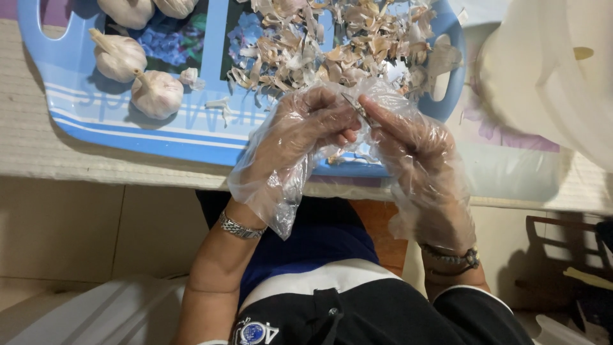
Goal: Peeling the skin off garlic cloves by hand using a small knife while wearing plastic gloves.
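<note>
So far: big heap of papery garlic skins (332, 41) on blue plastic tray (211, 137).
Left: several whole white garlic bulbs (156, 94).
Hands: gloved left hand (306, 131) and right hand (408, 137) pinch probably a small clove (352, 107).

Whole garlic bulbs (156, 93) lie beside heaped papery skins (319, 45).

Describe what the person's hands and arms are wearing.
Both hands wear loose, clear, crinkled plastic gloves that end around the wrists: left hand, right hand. The left wrist carries a silver metal link bracelet; the right wrist has a darker metal band, possibly a watch. The forearms are bare, with no sleeves in view.
</note>
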